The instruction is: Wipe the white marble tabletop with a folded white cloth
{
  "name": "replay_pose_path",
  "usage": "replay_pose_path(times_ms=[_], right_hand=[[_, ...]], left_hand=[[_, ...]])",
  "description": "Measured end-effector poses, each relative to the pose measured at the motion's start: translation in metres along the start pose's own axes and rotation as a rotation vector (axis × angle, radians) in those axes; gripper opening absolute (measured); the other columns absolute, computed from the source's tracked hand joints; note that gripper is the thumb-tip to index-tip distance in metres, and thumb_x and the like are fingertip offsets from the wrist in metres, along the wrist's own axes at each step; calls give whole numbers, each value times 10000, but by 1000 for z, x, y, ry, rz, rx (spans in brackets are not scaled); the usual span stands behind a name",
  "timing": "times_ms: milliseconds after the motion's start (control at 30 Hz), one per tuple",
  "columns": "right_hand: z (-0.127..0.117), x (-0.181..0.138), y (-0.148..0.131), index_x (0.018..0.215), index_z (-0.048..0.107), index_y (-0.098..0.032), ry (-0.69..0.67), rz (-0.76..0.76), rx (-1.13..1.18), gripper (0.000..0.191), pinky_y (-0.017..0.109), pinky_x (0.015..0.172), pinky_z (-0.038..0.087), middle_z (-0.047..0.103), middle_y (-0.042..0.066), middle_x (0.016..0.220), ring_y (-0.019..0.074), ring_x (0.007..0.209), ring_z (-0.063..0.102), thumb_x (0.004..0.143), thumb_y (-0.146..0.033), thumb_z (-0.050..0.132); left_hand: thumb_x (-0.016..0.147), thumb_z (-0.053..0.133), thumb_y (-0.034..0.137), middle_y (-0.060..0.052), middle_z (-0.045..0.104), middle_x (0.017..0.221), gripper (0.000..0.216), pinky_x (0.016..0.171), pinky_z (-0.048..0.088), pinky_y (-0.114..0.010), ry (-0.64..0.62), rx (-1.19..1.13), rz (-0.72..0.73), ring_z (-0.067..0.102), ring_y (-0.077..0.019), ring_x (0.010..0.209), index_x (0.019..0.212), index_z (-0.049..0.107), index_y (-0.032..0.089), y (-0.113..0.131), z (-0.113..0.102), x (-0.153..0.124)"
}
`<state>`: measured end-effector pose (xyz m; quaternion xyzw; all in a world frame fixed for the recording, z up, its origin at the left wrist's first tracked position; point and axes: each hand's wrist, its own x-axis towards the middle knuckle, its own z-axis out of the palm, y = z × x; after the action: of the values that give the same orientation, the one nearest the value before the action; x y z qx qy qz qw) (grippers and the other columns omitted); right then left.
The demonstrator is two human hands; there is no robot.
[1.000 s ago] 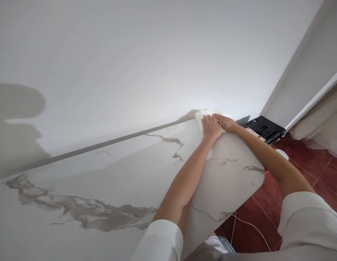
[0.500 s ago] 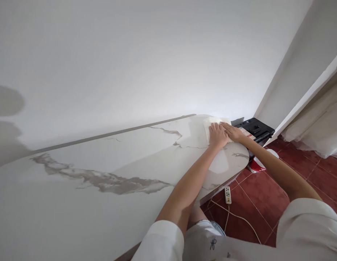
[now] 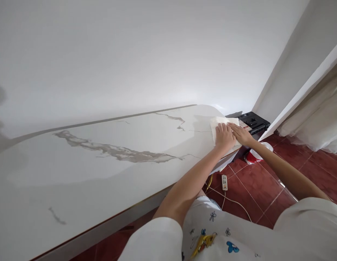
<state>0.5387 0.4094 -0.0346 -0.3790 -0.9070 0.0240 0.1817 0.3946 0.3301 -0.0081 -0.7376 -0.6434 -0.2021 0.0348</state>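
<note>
A thin, cream-white cloth lies spread at the right end of the white marble-patterned tabletop. My left hand presses down on it, palm down with the fingers laid out flat. From the right my right hand reaches in, its fingers stretched out over the cloth and touching the side of my left hand. Neither hand is wrapped around the cloth. Parts of the cloth under both hands are hidden.
A white wall runs behind the tabletop. Beyond its right end sits a black case. On the red tiled floor are a red-and-white container and a power strip with its cord. A pale curtain hangs at right.
Both hands and the cloth have slid right and toward me, to the rounded corner of the tabletop. The view has shifted, showing more of the table's front edge.
</note>
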Motion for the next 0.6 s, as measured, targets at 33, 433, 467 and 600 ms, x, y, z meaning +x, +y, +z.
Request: replay_pose_path(times_ms=[33, 433, 467, 600], right_hand=[[-1, -5, -7, 1451, 400, -222, -2, 3, -4, 528, 485, 1184, 290, 445, 42, 1481, 239, 1397, 357, 975, -370, 226], [28, -20, -135, 1498, 301, -309, 54, -121, 77, 523, 530, 1141, 346, 406, -1, 1506, 280, 1397, 349, 979, -357, 257], [33, -17, -149, 1508, 264, -340, 57, -136, 88, 532, 540, 1137, 346, 406, -19, 1504, 286, 1399, 344, 975, -347, 264], [50, -7, -212, 1524, 225, -312, 79, -190, 120, 563, 561, 1124, 350, 428, 13, 1489, 287, 1398, 347, 964, -303, 283]], left_hand=[[938, 317, 281, -203, 430, 1432, 500, 1134, 249, -488, -2, 2, 4, 303, -349, 1375, 1347, 453, 27, 0, -3, -7], [916, 368, 263, -233, 395, 1470, 522, 1138, 287, -486, 43, 53, -65, 297, -340, 1409, 1376, 416, 20, -57, -53, -122], [914, 366, 255, -222, 406, 1467, 514, 1137, 295, -482, 52, 65, -83, 308, -335, 1405, 1374, 424, 32, -66, -58, -132], [910, 346, 237, -169, 438, 1459, 496, 1146, 306, -453, 95, 115, -135, 342, -306, 1392, 1366, 450, 72, -106, -78, -173]])
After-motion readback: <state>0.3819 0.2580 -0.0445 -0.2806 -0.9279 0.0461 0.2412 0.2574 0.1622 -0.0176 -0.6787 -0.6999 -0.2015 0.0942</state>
